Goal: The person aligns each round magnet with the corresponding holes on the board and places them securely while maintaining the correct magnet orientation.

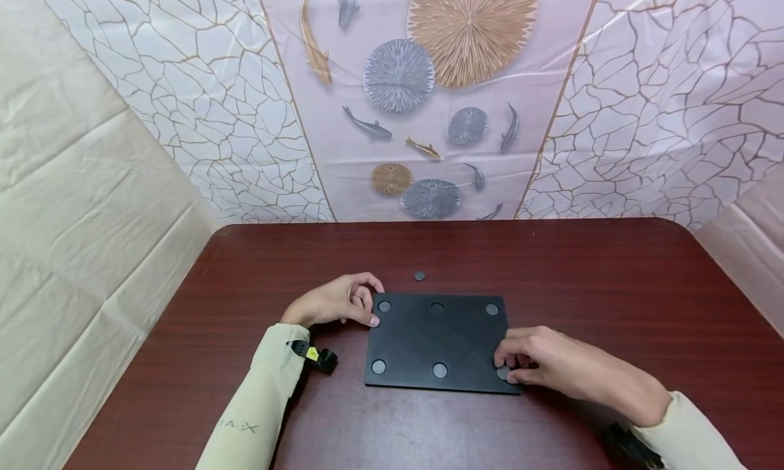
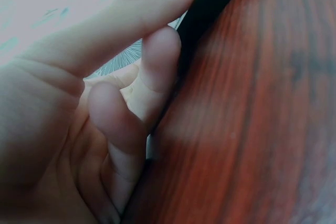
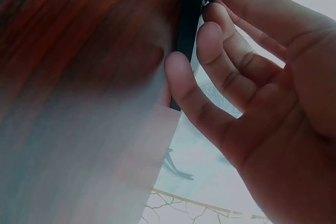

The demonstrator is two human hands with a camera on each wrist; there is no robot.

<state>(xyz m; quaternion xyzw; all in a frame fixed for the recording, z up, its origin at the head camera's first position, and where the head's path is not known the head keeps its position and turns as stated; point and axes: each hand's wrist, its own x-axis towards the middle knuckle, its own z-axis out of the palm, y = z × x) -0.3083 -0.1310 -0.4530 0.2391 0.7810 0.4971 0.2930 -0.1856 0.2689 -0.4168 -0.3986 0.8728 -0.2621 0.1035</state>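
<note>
A thin black board [image 1: 436, 341] lies on the table with round recesses along its far and near edges. Grey discs such as the near left disc [image 1: 378, 367] sit in several of them; the far middle recess [image 1: 437, 309] looks dark. My left hand [image 1: 333, 300] grips the board's far left corner, thumb on the left edge and index finger at the far edge. At the near right corner, my right hand [image 1: 545, 358] pinches a grey disc [image 1: 503, 373] between thumb and fingers, partly hidden by them. In the right wrist view, fingertips [image 3: 178, 69] touch the board's side [image 3: 191, 19].
A loose dark disc [image 1: 419, 276] lies on the reddish-brown table [image 1: 294, 252] just beyond the board's far edge. A patterned cloth backdrop [image 1: 422, 130] hangs behind the table. Pale cloth [image 1: 92, 252] walls off the left side.
</note>
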